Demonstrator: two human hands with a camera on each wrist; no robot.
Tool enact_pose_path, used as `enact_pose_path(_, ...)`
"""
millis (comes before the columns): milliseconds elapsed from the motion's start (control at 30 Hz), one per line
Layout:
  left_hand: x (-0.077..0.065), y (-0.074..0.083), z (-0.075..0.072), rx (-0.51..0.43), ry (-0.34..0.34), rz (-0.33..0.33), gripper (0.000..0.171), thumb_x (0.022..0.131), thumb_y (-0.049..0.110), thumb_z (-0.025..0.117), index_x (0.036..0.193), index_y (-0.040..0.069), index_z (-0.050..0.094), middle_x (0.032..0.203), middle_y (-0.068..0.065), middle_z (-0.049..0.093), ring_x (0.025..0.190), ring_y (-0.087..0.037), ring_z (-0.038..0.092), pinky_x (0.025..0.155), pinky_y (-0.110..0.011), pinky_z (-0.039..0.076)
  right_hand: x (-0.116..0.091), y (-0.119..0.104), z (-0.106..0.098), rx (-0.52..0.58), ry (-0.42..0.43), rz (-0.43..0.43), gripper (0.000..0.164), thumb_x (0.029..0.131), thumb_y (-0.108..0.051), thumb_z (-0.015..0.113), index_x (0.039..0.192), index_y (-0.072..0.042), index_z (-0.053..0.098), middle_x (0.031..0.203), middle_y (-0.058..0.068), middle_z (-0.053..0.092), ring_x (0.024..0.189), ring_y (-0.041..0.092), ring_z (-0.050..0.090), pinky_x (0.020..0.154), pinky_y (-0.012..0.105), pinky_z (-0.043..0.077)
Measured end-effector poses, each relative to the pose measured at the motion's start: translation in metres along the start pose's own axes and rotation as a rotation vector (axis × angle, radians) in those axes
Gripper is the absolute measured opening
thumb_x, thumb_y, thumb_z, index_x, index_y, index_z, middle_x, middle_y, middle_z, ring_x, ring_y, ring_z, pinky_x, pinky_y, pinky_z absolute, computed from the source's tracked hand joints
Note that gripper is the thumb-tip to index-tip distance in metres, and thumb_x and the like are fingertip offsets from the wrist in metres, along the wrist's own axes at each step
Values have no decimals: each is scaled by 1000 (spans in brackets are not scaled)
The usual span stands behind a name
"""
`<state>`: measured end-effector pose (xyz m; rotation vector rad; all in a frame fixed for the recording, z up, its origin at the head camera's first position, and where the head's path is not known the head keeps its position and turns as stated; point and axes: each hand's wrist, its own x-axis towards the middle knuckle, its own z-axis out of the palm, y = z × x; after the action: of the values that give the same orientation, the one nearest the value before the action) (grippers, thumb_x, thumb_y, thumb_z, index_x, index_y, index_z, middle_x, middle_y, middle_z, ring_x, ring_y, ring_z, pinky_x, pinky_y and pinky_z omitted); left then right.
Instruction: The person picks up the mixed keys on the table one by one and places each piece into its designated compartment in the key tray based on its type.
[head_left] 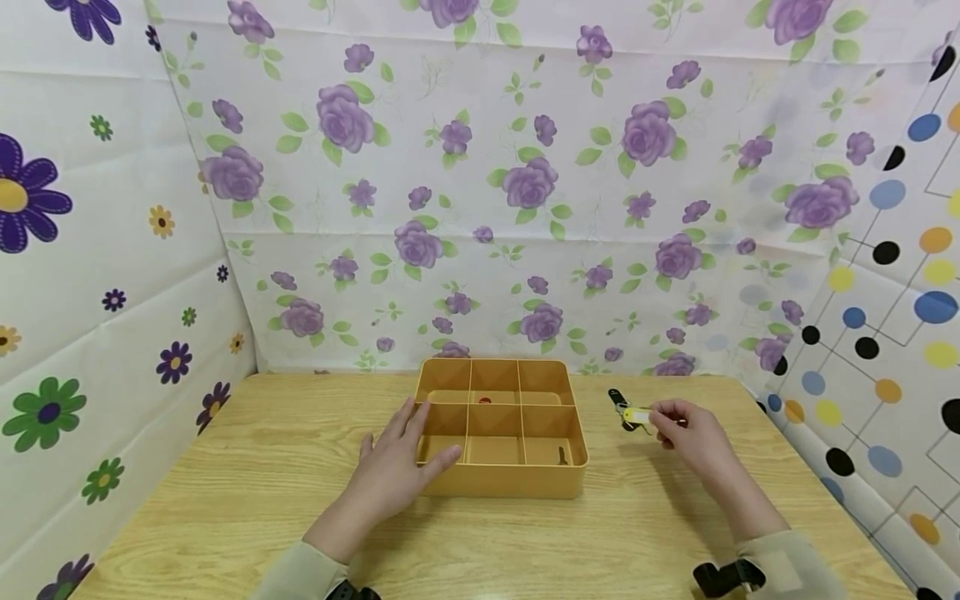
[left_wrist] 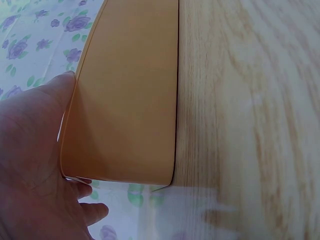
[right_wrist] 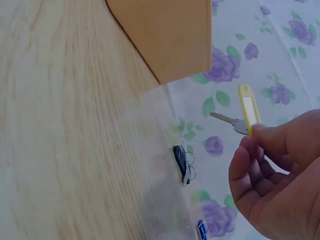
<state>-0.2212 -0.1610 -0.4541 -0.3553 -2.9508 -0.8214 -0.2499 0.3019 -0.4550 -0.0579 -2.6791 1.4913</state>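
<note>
A tan divided box (head_left: 510,481) stands on the table, with a small red item (head_left: 485,401) in its back middle compartment. A small dark item (head_left: 562,455) lies in the front right one. My left hand (head_left: 397,458) rests on the box's left front corner with fingers extended, and the thumb touches the front rim. To the right of the box, my right hand (head_left: 693,437) pinches a yellow key tag (right_wrist: 249,105) between thumb and fingers. A silver key (right_wrist: 227,120) shows beside the tag. Below them on the table is a black key fob with metal rings (right_wrist: 181,165).
A blue item (right_wrist: 202,230), partly cut off by the frame edge, is near the fob in the right wrist view. The wooden table (head_left: 300,450) is bounded by a floral cloth (head_left: 487,208) behind and patterned cloths at both sides.
</note>
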Motion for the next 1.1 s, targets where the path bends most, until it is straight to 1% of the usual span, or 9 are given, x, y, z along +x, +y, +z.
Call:
enact_pose_path(100,0,0,0,1,2,0,103,103,79,56,178,15,23,183,-17,15,163,-47,29,123,-84,4,-2,-3,1,20,8,6,37,117,-24,59,141,5,64,113,15,66,100,31,64,82,36,60)
enact_pose_path(267,-1,2,-1,-1,1,-5,103,104,77,58,178,15,23,184,-16,14,163,-47,28,123,-83,4,-5,-9,2,47,5,-6,38,118,-26,59,141,4,63,106,11,65,96,28,62,81,36,58)
enact_pose_path(500,0,1,0,-2,-2,-7,101,105,74,59,178,15,23,184,-15,13,163,-47,27,124,-83,4,-8,-19,3,79,-9,-35,38,118,-24,57,143,4,61,103,11,64,90,24,60,79,34,57)
enact_pose_path(667,0,1,0,0,1,-8,100,105,73,59,178,16,22,184,-16,13,163,-47,27,124,-83,4,-10,-27,5,102,-13,-42,39,119,-22,56,146,5,60,102,10,64,90,24,60,78,32,57)
enact_pose_path(900,0,0,0,4,-2,-10,103,104,78,56,178,16,21,184,-15,12,163,-47,27,124,-82,3,-14,-37,9,145,-15,-60,39,119,-19,55,148,7,59,98,9,63,87,20,57,75,28,55)
enact_pose_path(1000,1,0,0,8,-3,-8,103,104,78,56,178,16,21,184,-15,11,163,-47,27,124,-82,4,-15,-40,10,147,-8,-66,40,119,-18,55,149,7,58,98,9,62,87,19,57,75,27,55)
enact_pose_path(1100,1,0,0,9,-4,-6,101,105,75,58,178,15,22,184,-15,12,163,-47,27,124,-83,4,-16,-42,11,148,-10,-67,41,119,-19,55,150,7,58,99,8,62,88,19,57,77,26,55)
